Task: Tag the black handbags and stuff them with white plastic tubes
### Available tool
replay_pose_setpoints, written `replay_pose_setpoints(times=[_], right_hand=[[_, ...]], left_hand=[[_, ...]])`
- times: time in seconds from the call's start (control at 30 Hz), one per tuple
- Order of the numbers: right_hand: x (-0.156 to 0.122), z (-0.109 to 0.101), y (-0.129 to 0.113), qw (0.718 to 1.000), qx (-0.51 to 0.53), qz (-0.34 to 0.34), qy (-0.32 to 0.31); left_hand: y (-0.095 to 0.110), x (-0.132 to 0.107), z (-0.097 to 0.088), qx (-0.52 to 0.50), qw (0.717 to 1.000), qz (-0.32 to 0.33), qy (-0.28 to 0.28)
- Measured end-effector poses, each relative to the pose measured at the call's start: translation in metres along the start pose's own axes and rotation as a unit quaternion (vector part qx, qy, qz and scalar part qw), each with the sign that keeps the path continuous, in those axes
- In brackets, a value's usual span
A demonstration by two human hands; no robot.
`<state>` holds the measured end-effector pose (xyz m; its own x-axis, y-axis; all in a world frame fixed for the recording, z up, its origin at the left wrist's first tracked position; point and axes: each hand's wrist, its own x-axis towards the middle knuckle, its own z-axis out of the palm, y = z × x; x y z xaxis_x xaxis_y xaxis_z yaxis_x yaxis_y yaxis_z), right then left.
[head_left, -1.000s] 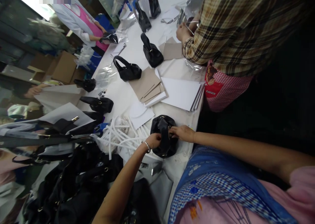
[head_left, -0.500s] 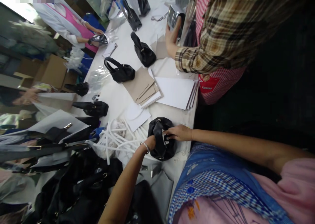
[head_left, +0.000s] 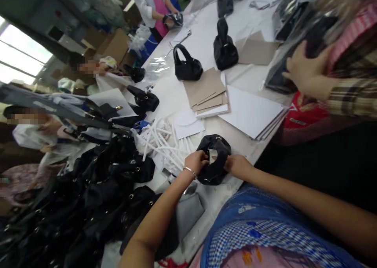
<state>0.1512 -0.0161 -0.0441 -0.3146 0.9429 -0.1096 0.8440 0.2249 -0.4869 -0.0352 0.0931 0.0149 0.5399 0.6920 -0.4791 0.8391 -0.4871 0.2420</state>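
A small black handbag [head_left: 216,177] with gold-coloured rings lies on the white table close in front of me. My left hand [head_left: 196,162], with a silver bangle on its wrist, has its fingers bent at the left side of the bag's opening. On the other side, my right hand [head_left: 238,166] grips the bag's right edge, its fingertips partly hidden by the bag. Between my hands a pale patch shows inside the opening. White tubes or cords [head_left: 160,138] lie in a tangle just beyond my left hand.
Brown card sheets [head_left: 203,89] and a stack of white sheets [head_left: 250,109] lie beyond the bag. More black handbags [head_left: 188,66] stand further off. A heap of black bags [head_left: 88,197] fills the left side. A co-worker's hand [head_left: 309,73] rests on a plastic-wrapped bag at right.
The view has swung left, so the table appears further right. The bag's handle now leans toward my right hand, and my left hand is at the opening's left side. The co-worker's hand has moved.
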Motion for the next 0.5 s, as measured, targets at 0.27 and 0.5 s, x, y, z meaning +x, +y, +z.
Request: replay_pose_setpoints(times=[0.27,0.5], right_hand=[[0.015,-0.001,-0.006,0.995,-0.09,0.012,-0.03],[0.022,-0.006,-0.012,0.992,-0.115,0.013,-0.046]], left_hand=[[0.024,0.01,0.008,0.112,0.989,-0.047,0.086],[0.005,0.001,0.015,0.077,0.984,-0.05,0.152]])
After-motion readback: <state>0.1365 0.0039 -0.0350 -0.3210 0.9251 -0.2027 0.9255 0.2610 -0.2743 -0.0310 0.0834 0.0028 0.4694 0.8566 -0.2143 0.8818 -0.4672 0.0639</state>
